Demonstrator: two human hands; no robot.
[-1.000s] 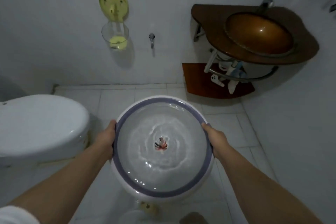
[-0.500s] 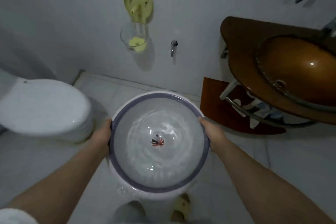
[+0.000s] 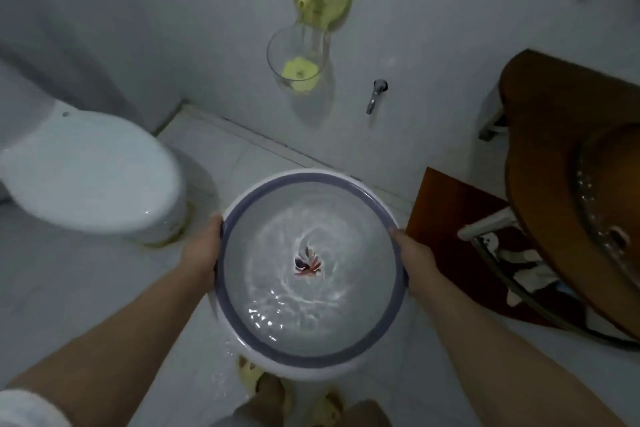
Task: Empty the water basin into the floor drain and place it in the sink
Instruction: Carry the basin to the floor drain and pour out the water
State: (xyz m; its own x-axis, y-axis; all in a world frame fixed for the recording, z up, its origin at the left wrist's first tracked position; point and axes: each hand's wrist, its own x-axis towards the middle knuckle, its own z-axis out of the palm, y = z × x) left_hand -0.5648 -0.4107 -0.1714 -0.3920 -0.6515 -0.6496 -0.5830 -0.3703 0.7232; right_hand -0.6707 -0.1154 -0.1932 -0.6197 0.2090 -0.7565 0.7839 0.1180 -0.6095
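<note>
I hold a round white water basin [image 3: 263, 284] with a purple band inside its rim, level above the tiled floor. Rippling water fills it over a small red flower print at the bottom. My left hand [image 3: 202, 251] grips the left rim and my right hand [image 3: 412, 258] grips the right rim. The brown sink [image 3: 609, 204], set in a dark wooden counter, is at the right edge, partly cut off. No floor drain shows in view.
A white toilet [image 3: 93, 177] with its lid down stands at the left. On the wall hang a yellow-green holder with a clear cup [image 3: 298, 61] and a small chrome tap [image 3: 375, 95]. A brown shelf [image 3: 450, 218] sits under the sink. Yellow slippers [image 3: 252, 376] show below the basin.
The view has swung left and closer to the wall: the sink slid to the right edge and the toilet moved further in. Both hands kept their grip on the basin; drops now wet the floor.
</note>
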